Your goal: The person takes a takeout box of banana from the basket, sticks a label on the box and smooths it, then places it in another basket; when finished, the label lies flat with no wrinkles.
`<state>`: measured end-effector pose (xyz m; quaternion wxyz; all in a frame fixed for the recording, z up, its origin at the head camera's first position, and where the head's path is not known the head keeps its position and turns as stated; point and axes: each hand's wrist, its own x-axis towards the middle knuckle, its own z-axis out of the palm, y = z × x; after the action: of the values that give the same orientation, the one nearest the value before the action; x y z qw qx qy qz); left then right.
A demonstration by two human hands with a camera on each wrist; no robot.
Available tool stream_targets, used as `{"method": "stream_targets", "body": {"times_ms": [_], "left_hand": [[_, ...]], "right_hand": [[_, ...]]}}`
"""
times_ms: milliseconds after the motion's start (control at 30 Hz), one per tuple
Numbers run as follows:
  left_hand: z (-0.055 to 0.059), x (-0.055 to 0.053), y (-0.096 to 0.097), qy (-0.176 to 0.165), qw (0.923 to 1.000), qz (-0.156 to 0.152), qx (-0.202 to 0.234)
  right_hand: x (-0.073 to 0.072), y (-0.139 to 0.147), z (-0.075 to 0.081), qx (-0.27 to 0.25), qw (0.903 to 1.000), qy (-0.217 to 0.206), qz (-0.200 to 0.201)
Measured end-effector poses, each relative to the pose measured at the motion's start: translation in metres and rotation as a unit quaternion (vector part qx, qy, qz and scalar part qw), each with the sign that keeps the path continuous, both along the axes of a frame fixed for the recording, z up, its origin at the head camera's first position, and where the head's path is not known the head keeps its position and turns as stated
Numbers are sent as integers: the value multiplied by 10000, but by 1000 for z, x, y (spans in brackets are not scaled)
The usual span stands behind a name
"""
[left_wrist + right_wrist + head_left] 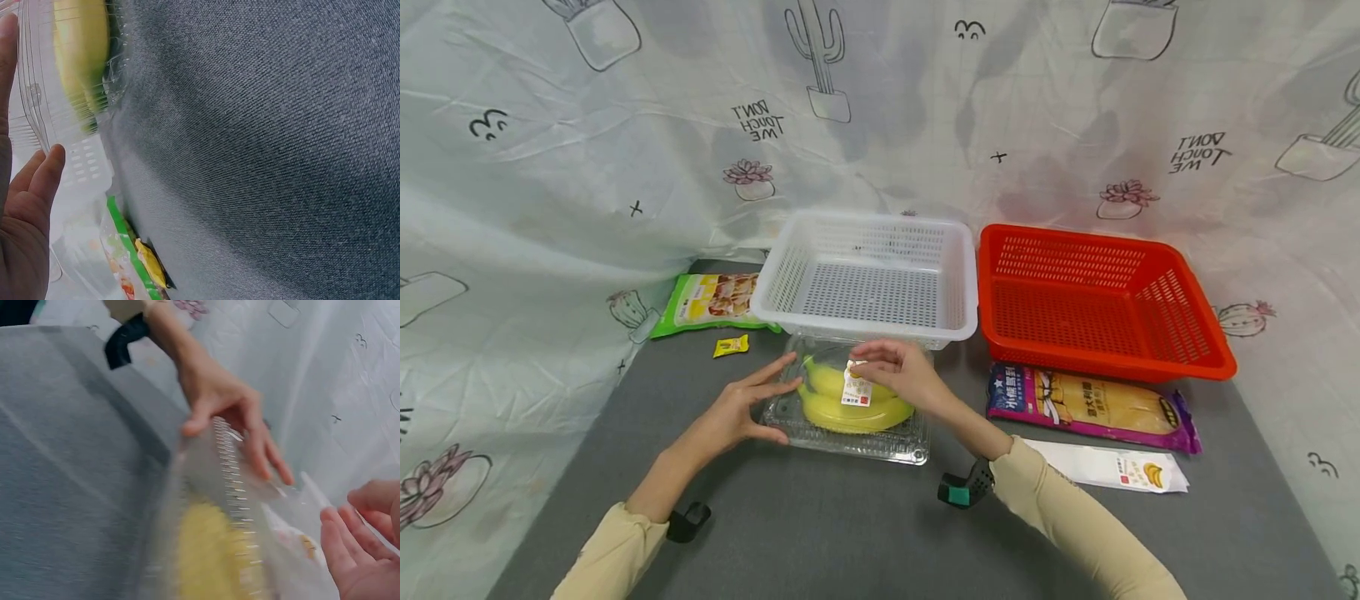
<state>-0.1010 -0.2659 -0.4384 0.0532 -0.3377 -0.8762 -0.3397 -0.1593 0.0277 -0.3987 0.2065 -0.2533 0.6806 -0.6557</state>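
A clear plastic clamshell box [850, 446] with yellow bananas [857, 417] inside lies lid-down on the grey table. My left hand [741, 412] rests at the box's left side, fingers straight and spread over the lid edge, thumb low near the front corner. Over the lid is my right hand [906, 375], its loosely bent fingertips at the top of a white label [855, 390] with a small banana picture. In the right wrist view those right fingers [340, 547] stand close together above the blurred lid, beside the label.
A white basket [865, 321] stands right behind the box, a red basket [1105, 358] to its right. A purple bread packet [1090, 404] and a white label strip [1105, 467] lie at right. At left are a green food bag [715, 300] and a small yellow packet [731, 345].
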Motion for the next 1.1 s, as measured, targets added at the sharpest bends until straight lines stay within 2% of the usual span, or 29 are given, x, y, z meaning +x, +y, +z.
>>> {"method": "stream_targets", "body": {"times_ms": [67,200,300,567,867,1100], "left_hand": [[0,0,0,17,10000,23,-25],[1,0,0,44,9999,97,-46],[1,-1,-1,17,9999,124,-38],[0,-1,0,-25,9999,116,-63],[1,0,0,-161,9998,119,-45],[2,1,1,-234,9996,151,-33]], "right_hand": [[7,2,-5,-146,9993,-224,250],[15,3,-10,86,9981,64,615],[17,2,-9,206,9971,209,703],[11,-3,-6,418,9973,42,604],[-3,-8,-7,616,9965,319,461],[-16,-12,-6,674,9976,130,111]]}}
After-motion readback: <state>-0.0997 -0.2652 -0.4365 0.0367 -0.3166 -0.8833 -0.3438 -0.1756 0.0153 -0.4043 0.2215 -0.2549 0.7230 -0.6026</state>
